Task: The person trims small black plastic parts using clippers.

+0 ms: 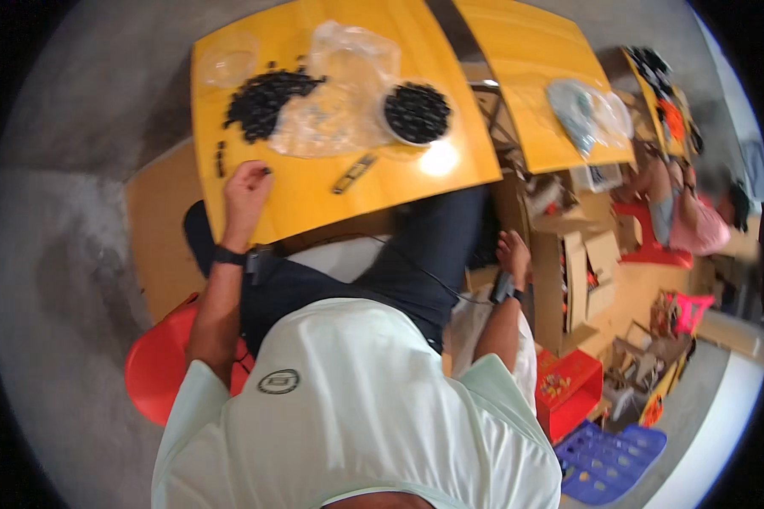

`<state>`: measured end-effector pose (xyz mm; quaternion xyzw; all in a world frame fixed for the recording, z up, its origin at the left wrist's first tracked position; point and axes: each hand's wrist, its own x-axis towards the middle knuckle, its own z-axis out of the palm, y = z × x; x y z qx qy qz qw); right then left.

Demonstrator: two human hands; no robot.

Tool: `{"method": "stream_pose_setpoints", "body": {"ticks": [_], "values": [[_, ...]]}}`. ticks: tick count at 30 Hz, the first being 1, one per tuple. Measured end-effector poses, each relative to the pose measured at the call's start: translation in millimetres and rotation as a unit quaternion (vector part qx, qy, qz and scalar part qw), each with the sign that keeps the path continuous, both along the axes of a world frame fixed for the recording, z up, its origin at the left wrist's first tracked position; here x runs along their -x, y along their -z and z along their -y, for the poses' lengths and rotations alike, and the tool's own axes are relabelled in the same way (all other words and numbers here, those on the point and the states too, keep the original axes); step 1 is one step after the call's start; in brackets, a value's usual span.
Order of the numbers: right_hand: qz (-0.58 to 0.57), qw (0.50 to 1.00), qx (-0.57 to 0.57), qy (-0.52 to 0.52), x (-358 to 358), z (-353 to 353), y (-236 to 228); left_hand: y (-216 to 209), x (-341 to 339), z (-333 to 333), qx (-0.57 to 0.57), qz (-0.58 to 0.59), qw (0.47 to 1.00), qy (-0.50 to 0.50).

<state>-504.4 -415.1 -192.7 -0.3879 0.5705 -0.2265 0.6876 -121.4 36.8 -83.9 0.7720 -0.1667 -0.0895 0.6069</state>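
My left hand point(248, 188) is over the near left edge of the yellow table point(306, 204), thumb and fingers pinched on a small black piece point(266, 170). Just beyond it lies a loose heap of small black pieces point(267, 102), with a short row of black pieces point(221, 159) to its left. My right hand point(513, 253) is off the table, low beside my right thigh and next to an open cardboard box point(550, 280). Its fingers are loosely bent and somewhat apart, and nothing shows in them.
A round tub of black pieces point(417, 113) stands at the table's right, beside a crumpled clear plastic bag point(339, 110). A dark flat tool point(354, 173) lies in front. Rightward are a second yellow table point(526, 51), a red bin point(569, 392) and a seated person point(692, 222).
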Motion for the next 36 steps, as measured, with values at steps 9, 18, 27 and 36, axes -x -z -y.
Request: {"method": "stream_pose_setpoints", "body": {"ticks": [9, 18, 27, 36], "values": [[0.01, 0.966, 0.215, -0.142, -93, -69, -167, -43, 40, 27, 0.044, -0.08, 0.995, 0.035], [0.186, 0.864, -0.093, -0.458, -212, -226, -196, -86, 77, 45, 0.128, -0.081, 0.98, 0.127], [0.326, 0.826, -0.263, -0.378, -223, -261, -173, -102, 85, 46, 0.002, 0.205, 0.972, 0.112], [0.291, 0.834, -0.116, -0.455, -216, -239, -174, -113, 80, 49, 0.053, 0.104, 0.973, 0.199]]}}
